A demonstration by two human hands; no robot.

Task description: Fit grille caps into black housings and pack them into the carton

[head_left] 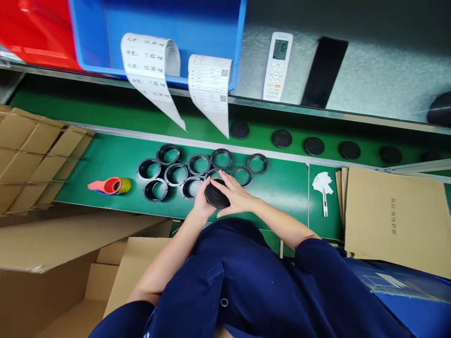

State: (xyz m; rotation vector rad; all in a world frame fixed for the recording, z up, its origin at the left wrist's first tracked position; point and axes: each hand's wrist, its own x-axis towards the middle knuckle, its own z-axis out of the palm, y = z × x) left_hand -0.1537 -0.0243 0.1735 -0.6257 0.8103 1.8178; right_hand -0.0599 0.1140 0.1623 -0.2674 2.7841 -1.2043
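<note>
A round black cap (216, 194) is held between my two hands, just in front of my body over the near edge of the green bench. My left hand (203, 199) curls around its left side and underside. My right hand (239, 193) lies over its right side, with fingers across the top. Just beyond my hands, several black plastic rings (176, 174) lie flat in a cluster, one partly hidden behind my fingers. More round black caps (282, 138) sit spaced out in a row along the green strip behind.
A red and yellow tape roll (114, 186) lies left on the bench (282, 188). Cardboard stacks (398, 216) flank both sides; an open carton (70, 291) stands lower left. Overhead, a shelf carries a blue bin (158, 19), remote (278, 65) and phone (324, 72). Tweezers (324, 204) touch white tissue.
</note>
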